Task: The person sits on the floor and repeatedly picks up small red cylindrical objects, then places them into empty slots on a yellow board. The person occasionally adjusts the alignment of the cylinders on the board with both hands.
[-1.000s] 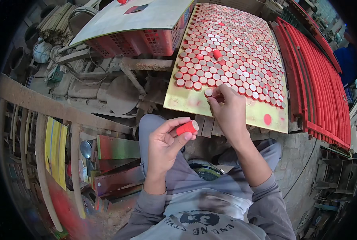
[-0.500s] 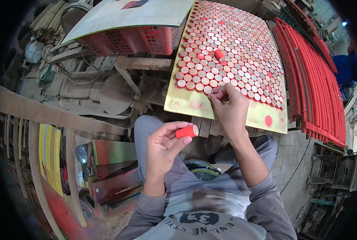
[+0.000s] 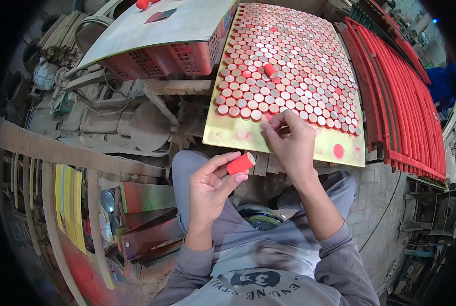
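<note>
In my left hand (image 3: 211,189) is a short stack of red discs (image 3: 241,163), gripped between thumb and fingers with its pale end tilted up. My right hand (image 3: 292,138) hovers over the near strip of a yellow board (image 3: 228,133), just in front of the closest row of discs. Its thumb and forefinger are pinched together; whether a small piece sits between them is hidden. Many red-sided discs with pale tops (image 3: 289,66) stand packed in rows across the board. A red cylinder (image 3: 271,71) lies on its side on top of them.
Left of the board, a white sheet (image 3: 156,35) covers a red plastic crate (image 3: 187,55). Red slatted panels (image 3: 396,97) lean at the right. A brown frame rail (image 3: 80,153) crosses at the left, beside painted boards (image 3: 149,198). A cable (image 3: 383,211) runs along the floor.
My right hand has drawn back slightly from the front-row disc it was touching. My left hand still holds the red stack, now turned a little more upright. The view has shifted slightly.
</note>
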Tool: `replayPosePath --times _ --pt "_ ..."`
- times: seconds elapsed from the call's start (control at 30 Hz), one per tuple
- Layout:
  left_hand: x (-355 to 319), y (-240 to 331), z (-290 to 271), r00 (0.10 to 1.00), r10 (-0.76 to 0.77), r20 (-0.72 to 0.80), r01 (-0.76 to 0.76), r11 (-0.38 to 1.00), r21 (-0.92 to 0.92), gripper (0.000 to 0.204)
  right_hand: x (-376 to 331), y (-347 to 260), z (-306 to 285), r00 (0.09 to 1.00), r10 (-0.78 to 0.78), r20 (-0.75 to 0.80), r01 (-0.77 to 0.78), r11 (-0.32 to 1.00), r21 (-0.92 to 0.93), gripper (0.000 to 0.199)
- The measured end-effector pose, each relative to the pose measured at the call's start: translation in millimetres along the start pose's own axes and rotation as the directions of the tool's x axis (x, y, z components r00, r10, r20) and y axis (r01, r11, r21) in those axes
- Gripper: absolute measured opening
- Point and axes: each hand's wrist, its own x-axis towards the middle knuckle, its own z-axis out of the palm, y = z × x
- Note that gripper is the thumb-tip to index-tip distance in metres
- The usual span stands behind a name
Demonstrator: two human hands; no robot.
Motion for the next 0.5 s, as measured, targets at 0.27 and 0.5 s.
replayPosePath --times 0.27,0.5 --pt "-5 -4 5 0.999 -0.011 0.031 0.010 0.999 0.043 0.039 6 8 4 0.997 0.028 0.065 -0.024 0.997 -0.072 0.028" --pt "-6 -3 6 1.000 -0.006 -0.011 0.007 0.999 0.040 0.038 5 5 3 0.998 0.041 0.053 -0.040 0.999 -0.029 0.027"
